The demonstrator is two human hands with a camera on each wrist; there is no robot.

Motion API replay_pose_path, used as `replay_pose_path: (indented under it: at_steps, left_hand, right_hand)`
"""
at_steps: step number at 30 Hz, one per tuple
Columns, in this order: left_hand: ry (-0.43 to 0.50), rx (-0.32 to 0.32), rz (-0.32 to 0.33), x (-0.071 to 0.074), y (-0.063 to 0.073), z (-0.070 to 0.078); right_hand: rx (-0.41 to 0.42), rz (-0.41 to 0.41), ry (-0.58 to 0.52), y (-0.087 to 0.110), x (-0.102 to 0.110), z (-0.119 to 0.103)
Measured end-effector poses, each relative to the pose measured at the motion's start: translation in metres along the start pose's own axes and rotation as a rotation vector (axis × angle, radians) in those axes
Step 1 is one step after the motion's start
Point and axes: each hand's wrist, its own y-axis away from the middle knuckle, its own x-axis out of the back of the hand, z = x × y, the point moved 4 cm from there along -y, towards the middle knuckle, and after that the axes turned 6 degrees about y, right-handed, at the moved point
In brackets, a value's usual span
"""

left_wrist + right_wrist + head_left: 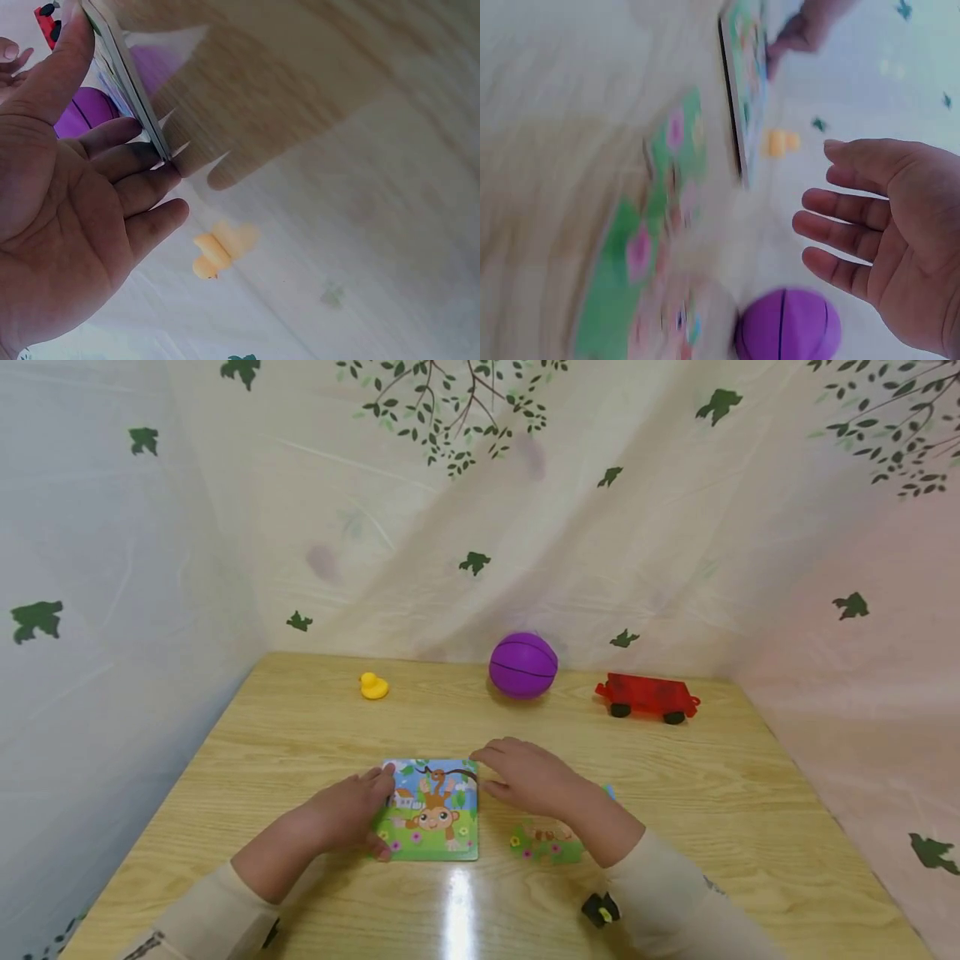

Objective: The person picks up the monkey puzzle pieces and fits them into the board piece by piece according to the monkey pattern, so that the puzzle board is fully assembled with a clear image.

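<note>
A square monkey picture-puzzle board [431,827] lies on the wooden table. My left hand [348,814] touches its left side, thumb by the lower corner and fingers by the upper one. In the left wrist view those fingertips [154,176] meet the board's thin edge [135,82]. At the upper right corner hovers my right hand [528,777], its fingers loosely spread with nothing in them, as the right wrist view shows. Under the right forearm lie loose puzzle pieces [551,847] with green grass and flowers, partly hidden by the arm.
Along the back of the table stand a yellow rubber duck [373,686], a purple ball [523,666] and a red toy wagon [648,695] with black wheels. A leaf-printed cloth [420,568] hangs behind and at both sides. A small black object [600,910] shows beside the right sleeve.
</note>
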Motion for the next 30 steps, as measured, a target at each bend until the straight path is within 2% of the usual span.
replay_pose_path:
  at_steps: [6,13,19,25,30]
  left_hand:
    - [-0.017,0.022,-0.005,-0.002,-0.001,-0.002]
    - [-0.024,0.024,-0.008,-0.002,0.000,-0.001]
    - [-0.017,0.034,-0.015,-0.001,0.000,0.001]
    - [-0.017,0.031,-0.016,0.000,0.001,0.002]
    - [-0.014,0.023,-0.013,0.001,0.001,0.003]
  right_hand:
    - [-0.138,-0.012,-0.005,0.025,0.006,0.035]
    - [-0.251,-0.103,-0.009,0.051,-0.003,0.058]
    - [-0.272,-0.190,0.035,0.067,-0.016,0.067]
    - [-0.247,-0.161,-0.034,0.071,-0.025,0.070]
    - [-0.237,-0.134,-0.050,0.071,-0.025,0.067]
